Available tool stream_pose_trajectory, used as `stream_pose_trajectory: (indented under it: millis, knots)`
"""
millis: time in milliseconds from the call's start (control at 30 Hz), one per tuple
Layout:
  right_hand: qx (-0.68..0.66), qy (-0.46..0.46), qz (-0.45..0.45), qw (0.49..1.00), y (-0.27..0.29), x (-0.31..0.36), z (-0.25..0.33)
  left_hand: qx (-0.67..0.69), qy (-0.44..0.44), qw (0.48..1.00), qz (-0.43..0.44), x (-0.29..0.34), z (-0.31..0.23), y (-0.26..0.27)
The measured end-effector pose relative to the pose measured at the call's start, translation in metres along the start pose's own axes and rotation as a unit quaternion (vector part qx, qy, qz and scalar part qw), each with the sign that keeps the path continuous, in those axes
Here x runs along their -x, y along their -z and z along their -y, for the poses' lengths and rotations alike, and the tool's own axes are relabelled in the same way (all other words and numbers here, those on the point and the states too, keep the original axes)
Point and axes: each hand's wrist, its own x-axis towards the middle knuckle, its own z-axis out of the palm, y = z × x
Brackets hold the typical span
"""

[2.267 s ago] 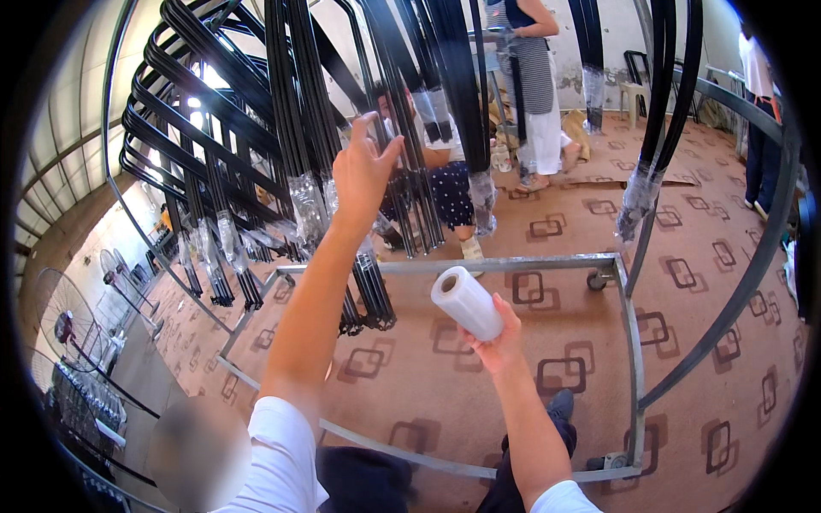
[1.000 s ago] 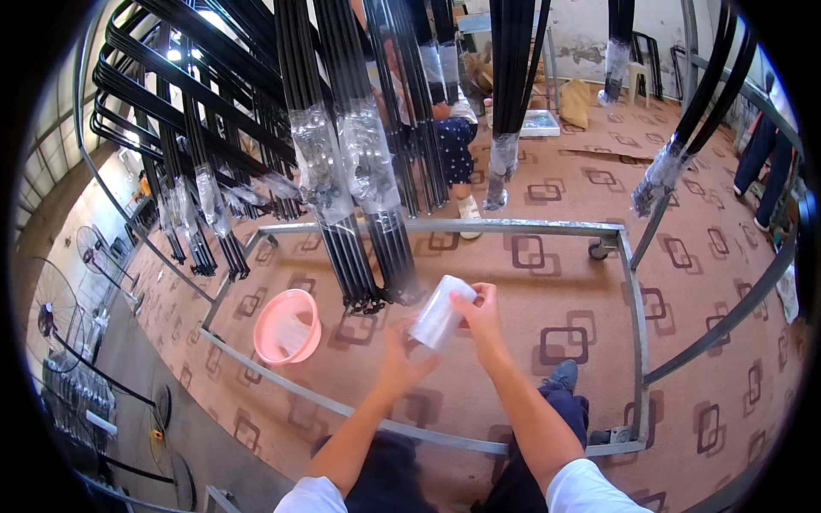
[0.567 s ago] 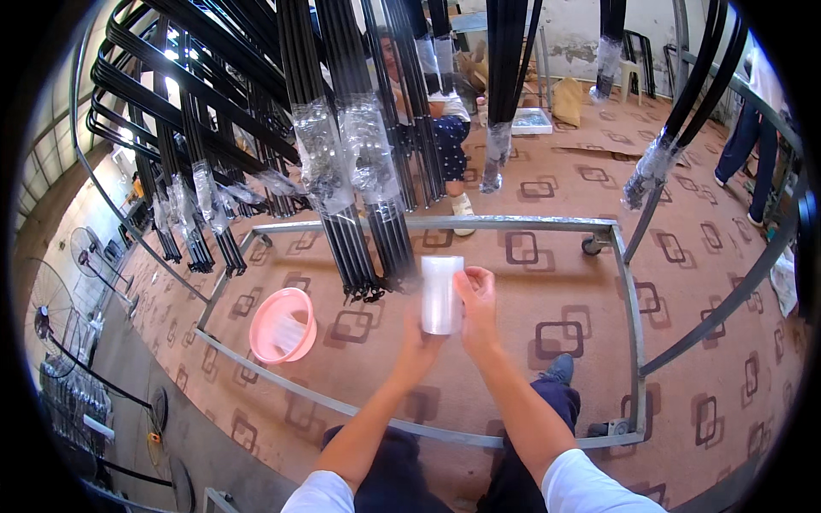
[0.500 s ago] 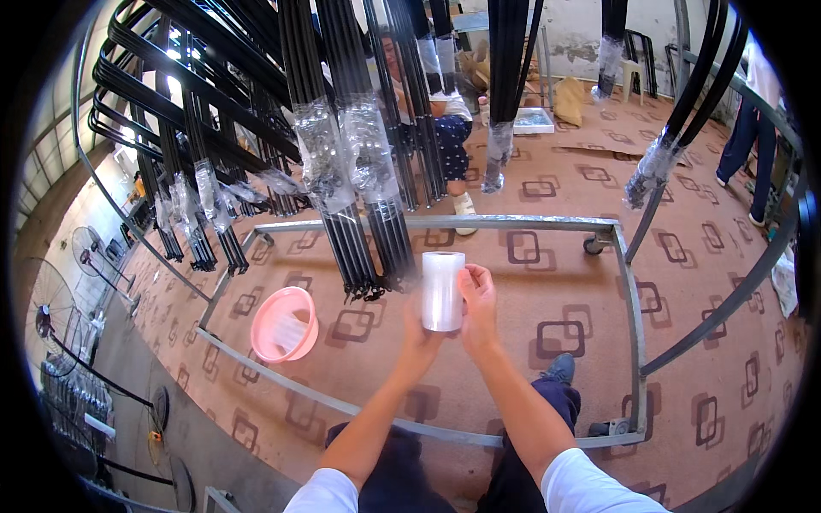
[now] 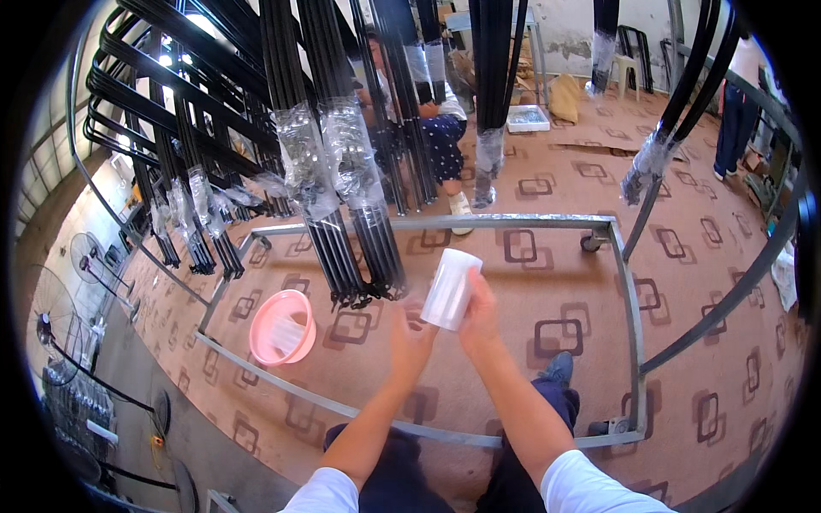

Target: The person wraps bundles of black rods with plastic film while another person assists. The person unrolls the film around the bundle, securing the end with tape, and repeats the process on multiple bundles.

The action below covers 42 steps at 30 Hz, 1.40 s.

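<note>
My right hand (image 5: 481,309) is wrapped round a roll of clear plastic film (image 5: 451,289), which tilts with its top toward the right. Close by the roll's lower left edge is my left hand (image 5: 412,332), its fingers curled in and slightly blurred; whatever they pinch, if anything, is too faint to make out. Just beyond that hand hang two bundles of black rods (image 5: 369,256), side by side. Clear film wrapping (image 5: 352,154) binds them above their hooked lower ends.
A grey metal frame on castors (image 5: 640,342) surrounds my standing place. Inside it at left sits a pink basin (image 5: 282,327) holding something whitish. More wrapped bundles (image 5: 489,154) hang around. One person (image 5: 445,141) is behind the rods; another (image 5: 737,120) stands far right. Fans (image 5: 51,316) line the left.
The film roll has gone from upright to tilted rightward in my right hand. My left hand has shifted slightly left, away from the roll. The hanging bundles appear a little further left.
</note>
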Motion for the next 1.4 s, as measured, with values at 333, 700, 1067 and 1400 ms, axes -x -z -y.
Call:
stream_pose_trajectory:
  millis: [333, 700, 1067, 1400]
  knots:
    - [0.093, -0.019, -0.021, 0.995, -0.012, 0.004, -0.005, 0.113, 0.055, 0.989, 0.072, 0.009, 0.023, 0.01]
    - [0.142, -0.081, -0.019, 0.986, -0.019, 0.012, 0.006, -0.033, -0.061, 0.996, 0.054, 0.015, -0.003, 0.026]
    - [0.043, -0.107, 0.036, 0.993, -0.008, 0.004, -0.002, 0.117, 0.015, 0.984, 0.132, 0.012, 0.009, 0.011]
    - [0.254, -0.097, 0.061, 0.96, -0.01, 0.006, -0.006, 0.0, -0.111, 0.99, 0.086, 0.016, 0.02, 0.012]
